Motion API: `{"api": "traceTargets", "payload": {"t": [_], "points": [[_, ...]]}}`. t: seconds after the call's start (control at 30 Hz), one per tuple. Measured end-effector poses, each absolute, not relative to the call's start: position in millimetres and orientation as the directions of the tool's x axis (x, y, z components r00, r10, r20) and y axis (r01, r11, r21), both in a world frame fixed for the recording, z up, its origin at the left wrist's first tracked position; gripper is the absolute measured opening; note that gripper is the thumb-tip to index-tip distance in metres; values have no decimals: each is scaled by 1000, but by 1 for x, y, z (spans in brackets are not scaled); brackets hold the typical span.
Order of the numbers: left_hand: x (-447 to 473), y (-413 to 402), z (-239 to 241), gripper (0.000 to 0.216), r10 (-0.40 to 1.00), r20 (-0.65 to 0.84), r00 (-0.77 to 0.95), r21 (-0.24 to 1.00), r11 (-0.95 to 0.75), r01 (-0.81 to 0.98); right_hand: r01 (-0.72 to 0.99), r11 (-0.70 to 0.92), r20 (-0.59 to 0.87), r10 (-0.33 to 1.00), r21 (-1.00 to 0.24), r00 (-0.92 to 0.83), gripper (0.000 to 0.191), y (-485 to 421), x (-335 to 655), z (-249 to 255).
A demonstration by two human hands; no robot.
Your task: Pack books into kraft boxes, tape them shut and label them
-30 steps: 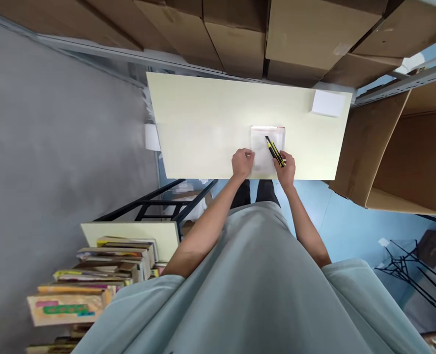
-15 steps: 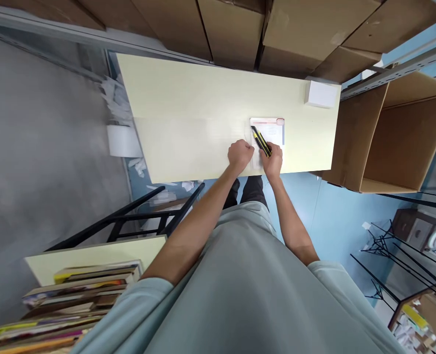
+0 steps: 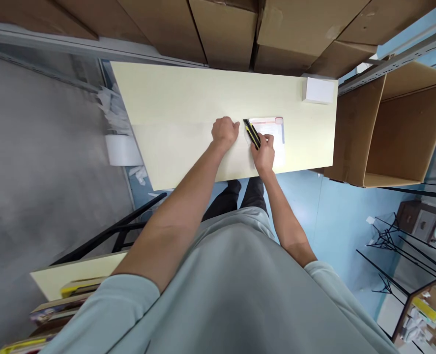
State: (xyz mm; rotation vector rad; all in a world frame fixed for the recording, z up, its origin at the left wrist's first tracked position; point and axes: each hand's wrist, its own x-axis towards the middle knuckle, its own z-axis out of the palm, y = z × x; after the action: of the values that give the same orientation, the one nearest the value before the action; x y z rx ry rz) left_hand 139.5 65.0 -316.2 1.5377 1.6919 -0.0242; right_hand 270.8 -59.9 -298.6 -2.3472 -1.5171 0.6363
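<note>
A black and yellow box cutter is in my right hand, its dark tip pointing up and to the left. Under that hand lies a flat white printed sheet or packet with a red mark at its top right corner. My left hand is closed over the tabletop, left of the sheet and apart from the cutter. Whatever its fingers pinch, if anything, is too small to make out. Both hands are above the cream table.
A small white box stands at the table's back right corner. Brown cartons line the shelf behind. To the right is a large open carton. A white roll sits beyond the left edge, and books lie at lower left.
My left hand has moved left and away from me, off the sheet's edge. My right hand has shifted slightly left with the box cutter. The sheet stays in place.
</note>
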Motion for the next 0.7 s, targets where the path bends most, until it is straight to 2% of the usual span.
{"api": "traceTargets", "payload": {"t": [0.13, 0.5, 0.7], "points": [[143, 69, -326, 45, 809, -585, 54, 472, 286, 834, 776, -384, -197, 923, -500, 331, 49, -58, 271, -297], [147, 72, -333, 43, 800, -599, -14, 466, 363, 807, 809, -331, -208, 943, -485, 261, 45, -55, 270, -283], [147, 74, -337, 51, 806, -592, -8, 468, 352, 810, 799, -317, -188, 948, -510, 256, 44, -60, 267, -279]]}}
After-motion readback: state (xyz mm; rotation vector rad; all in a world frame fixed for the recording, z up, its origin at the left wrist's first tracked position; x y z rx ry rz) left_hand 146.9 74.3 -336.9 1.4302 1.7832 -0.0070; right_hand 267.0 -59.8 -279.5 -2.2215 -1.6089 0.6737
